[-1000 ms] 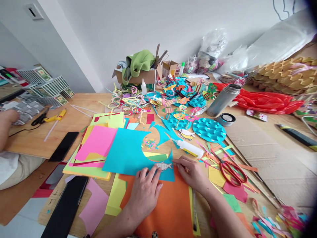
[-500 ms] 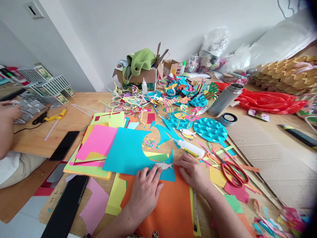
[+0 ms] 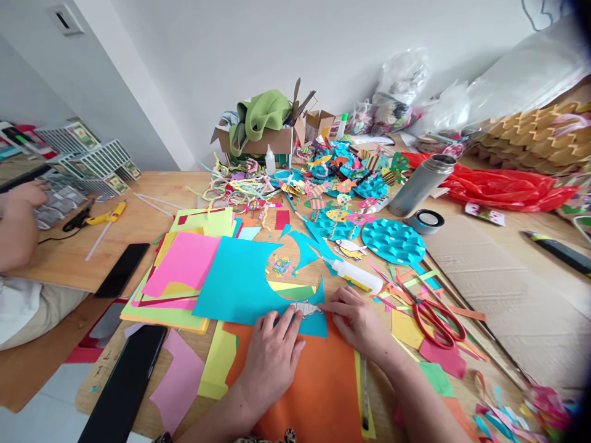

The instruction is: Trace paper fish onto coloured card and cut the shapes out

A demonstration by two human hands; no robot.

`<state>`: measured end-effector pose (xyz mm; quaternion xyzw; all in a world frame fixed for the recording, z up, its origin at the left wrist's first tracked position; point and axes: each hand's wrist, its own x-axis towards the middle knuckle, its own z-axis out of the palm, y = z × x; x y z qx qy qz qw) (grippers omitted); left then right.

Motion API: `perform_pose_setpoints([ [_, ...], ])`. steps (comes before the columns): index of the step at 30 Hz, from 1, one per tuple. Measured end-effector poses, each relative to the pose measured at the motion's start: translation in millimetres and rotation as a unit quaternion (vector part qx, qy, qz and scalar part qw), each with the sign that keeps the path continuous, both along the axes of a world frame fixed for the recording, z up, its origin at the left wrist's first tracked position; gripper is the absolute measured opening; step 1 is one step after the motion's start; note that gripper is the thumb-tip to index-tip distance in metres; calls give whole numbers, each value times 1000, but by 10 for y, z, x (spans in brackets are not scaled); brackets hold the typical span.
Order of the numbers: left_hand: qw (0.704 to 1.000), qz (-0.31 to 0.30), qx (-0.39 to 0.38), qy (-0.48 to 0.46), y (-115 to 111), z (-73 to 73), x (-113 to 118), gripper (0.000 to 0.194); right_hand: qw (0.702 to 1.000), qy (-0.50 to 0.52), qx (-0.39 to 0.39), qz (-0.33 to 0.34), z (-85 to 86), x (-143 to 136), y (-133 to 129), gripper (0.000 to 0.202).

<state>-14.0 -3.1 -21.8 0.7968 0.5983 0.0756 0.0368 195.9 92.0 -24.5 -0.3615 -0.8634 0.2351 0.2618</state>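
At the near edge of the tabletop (image 3: 152,203), the person's left hand (image 3: 272,354) lay flat, fingers spread, pinning a small white fish cutout (image 3: 305,307) to the blue sheet (image 3: 235,283) above an orange sheet (image 3: 309,387). The right hand (image 3: 355,320) pinched the fish's tail end with fingertips together. The step looked like placing or tracing the fish; any next move would call for steady hold on the cutout. Just beyond lay a glue bottle (image 3: 357,277) and red scissors (image 3: 436,317). At the far left edge, another person's hand (image 3: 25,194) worked.
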Motion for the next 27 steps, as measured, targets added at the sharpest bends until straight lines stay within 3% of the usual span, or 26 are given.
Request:
perform_pose_setpoints([
  [9, 1000, 9, 10, 17, -23, 15, 20, 46, 999, -27, 13, -13, 0, 1, 2, 41],
  [16, 999, 22, -7, 48, 89, 183, 183, 42, 999, -42, 15, -17, 1, -30, -14, 45],
  [19, 998, 17, -15, 57, 157, 235, 230, 38, 999, -25, 18, -18, 100, -28, -20, 42],
  [21, 998, 9, -12, 62, 178, 237, 234, 38, 999, 18, 8, -45, 238, 19, -20, 37],
  [24, 997, -1, -8, 72, 179, 202, 216, 39, 984, 59, -19, -165, 476, 152, -61, 22],
  [27, 997, -7, -5, 71, 169, 165, 204, 39, 968, -28, -75, -236, 563, 266, -197, 8],
])
